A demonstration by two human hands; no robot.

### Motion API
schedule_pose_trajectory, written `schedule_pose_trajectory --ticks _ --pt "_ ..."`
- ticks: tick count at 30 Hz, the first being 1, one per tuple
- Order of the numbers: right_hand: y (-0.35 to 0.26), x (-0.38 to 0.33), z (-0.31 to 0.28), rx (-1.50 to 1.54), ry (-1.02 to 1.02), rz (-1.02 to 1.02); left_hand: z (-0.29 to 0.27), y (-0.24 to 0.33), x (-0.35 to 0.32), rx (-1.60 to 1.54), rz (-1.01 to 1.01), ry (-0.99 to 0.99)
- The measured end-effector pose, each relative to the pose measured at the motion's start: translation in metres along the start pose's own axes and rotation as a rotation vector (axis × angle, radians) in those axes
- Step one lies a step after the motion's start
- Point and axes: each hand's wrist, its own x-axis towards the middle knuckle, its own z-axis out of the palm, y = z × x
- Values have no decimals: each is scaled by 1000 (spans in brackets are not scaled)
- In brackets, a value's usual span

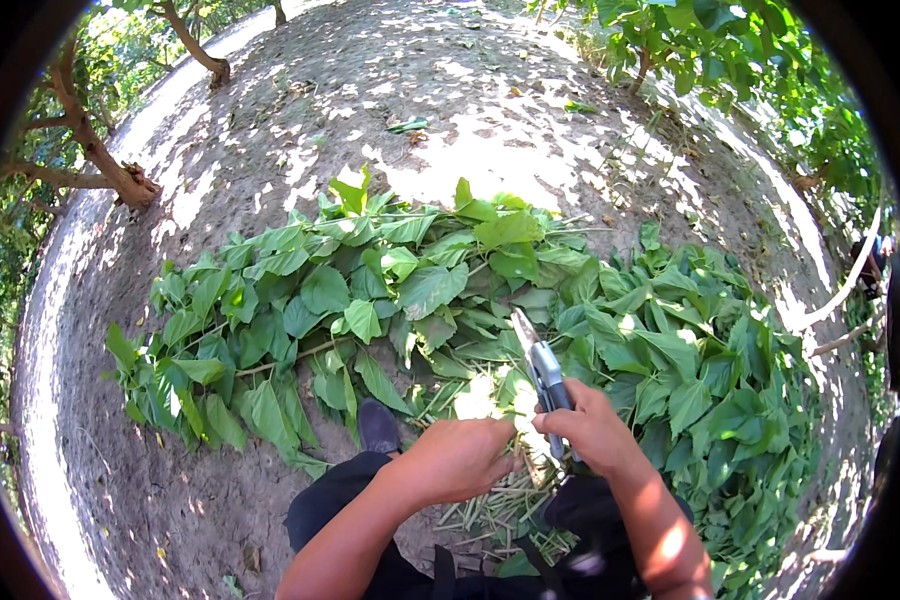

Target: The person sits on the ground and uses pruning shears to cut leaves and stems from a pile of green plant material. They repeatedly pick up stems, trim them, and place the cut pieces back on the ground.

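Note:
My right hand [592, 432] is wrapped around the grey handles of a pair of pruning shears [544, 368]. The metal tip of the shears points up and away, over the leaves. Just left of it, my left hand [460, 458] is closed; what its fingers grip, if anything, is hidden behind the hand and in glare. Beyond both hands lies a wide heap of leafy green branches [330, 290], some with bare brown stems showing. To the right, more leafy cuttings [700, 390] are piled thickly. Short cut stems [485, 515] are scattered under my hands, between my legs.
My shoe [378, 428] touches the left part of the heap. Dry, sun-dappled soil [300, 120] surrounds the pile. Tree trunks [105, 160] rise at the far left, leafy trees [740, 60] at the far right. A pale bare branch [850, 275] sticks up at the right edge.

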Motion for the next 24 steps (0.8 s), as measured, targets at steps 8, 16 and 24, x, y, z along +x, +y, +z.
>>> schedule_pose_trajectory --ticks 8,16,24 --pt "36 103 -13 -349 -62 221 -23 -9 -23 -13 -47 35" --pt "84 201 12 -190 -83 300 -40 -26 -30 39 -88 120" --pt "87 271 37 -98 -64 279 -52 -45 -30 -20 -57 174"
